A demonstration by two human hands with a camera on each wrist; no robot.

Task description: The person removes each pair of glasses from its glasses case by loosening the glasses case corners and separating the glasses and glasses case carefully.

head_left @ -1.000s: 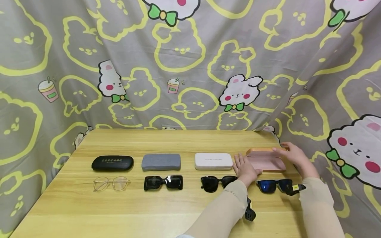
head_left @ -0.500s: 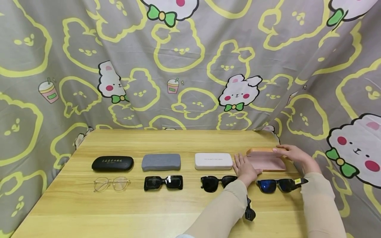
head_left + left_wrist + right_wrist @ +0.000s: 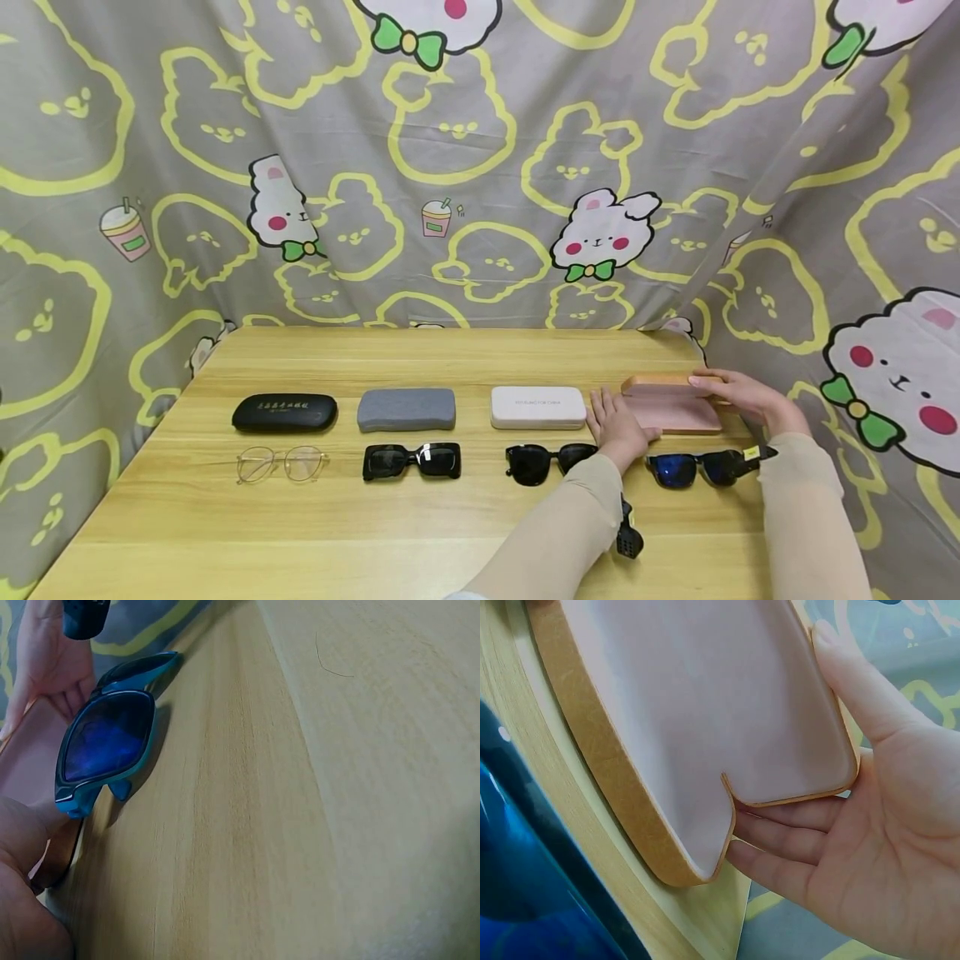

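An orange-brown glasses case (image 3: 671,414) with a pink lining stands open at the right of the table. My right hand (image 3: 750,402) holds its right end; in the right wrist view the thumb lies on the lid's edge and the fingers are behind the case (image 3: 607,742). At the case's left end rests my left hand (image 3: 620,432), fingers straight and spread, thumb along the front edge. Just in front lie sunglasses with blue lenses (image 3: 677,471), also close by in the left wrist view (image 3: 109,739). No glasses are visible inside the case.
Left of it stand a white case (image 3: 537,407), a grey-blue case (image 3: 407,410) and a black case (image 3: 283,412). Before them lie round-lens sunglasses (image 3: 529,464), thick-framed sunglasses (image 3: 411,461) and thin-framed glasses (image 3: 281,464). A patterned curtain (image 3: 480,192) surrounds the wooden table (image 3: 337,533).
My right hand has drawn in slightly and settled on the right end of the lid. The left hand and the open case stay almost where they were.
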